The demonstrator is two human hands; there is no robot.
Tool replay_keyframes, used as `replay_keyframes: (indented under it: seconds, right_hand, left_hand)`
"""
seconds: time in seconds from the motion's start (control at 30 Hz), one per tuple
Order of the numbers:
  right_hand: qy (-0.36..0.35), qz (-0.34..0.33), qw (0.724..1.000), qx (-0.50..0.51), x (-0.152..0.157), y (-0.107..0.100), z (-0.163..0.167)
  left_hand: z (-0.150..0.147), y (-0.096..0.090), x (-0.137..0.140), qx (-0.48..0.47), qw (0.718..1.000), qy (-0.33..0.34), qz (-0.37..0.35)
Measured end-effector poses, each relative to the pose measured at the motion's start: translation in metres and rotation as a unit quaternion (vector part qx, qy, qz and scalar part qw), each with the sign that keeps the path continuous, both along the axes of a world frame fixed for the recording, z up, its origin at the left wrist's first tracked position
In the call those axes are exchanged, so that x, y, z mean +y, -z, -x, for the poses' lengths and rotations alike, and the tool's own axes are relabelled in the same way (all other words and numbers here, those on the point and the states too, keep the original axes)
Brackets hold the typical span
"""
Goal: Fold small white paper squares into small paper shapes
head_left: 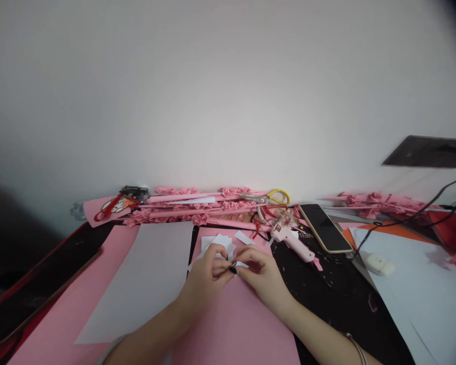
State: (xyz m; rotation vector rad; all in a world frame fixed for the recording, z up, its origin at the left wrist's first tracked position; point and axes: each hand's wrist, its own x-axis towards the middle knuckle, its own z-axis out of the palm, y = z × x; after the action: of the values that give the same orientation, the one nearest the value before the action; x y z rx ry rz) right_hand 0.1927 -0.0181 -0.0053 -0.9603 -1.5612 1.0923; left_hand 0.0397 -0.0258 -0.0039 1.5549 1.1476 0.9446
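Note:
My left hand (pixel 209 268) and my right hand (pixel 259 271) meet fingertip to fingertip over a pink paper sheet (pixel 239 329). Between them they pinch a small piece of white paper (pixel 241 264), partly hidden by the fingers. Both hands are closed on it. Just behind my left hand lies a pile of white paper squares (pixel 218 242), overlapping one another. A single loose white paper piece (pixel 244 236) rests behind my right hand.
A pink glue gun (pixel 294 243) and a phone (pixel 324 228) lie to the right. Yellow-handled scissors (pixel 268 197) rest among pink paper flower stems (pixel 213 210) along the wall. White sheets (pixel 137 284) lie left; a white case (pixel 379 264) and cables sit right.

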Motion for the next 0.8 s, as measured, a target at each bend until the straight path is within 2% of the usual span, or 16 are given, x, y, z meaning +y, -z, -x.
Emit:
replay_keyframes:
  seconds: [0.8]
  right_hand:
    - [-0.044, 0.063, 0.992, 0.096, -0.0003, 0.0000, 0.0016]
  left_hand:
    - [-0.0023, 0.0035, 0.0008, -0.054, 0.998, -0.005, 0.037]
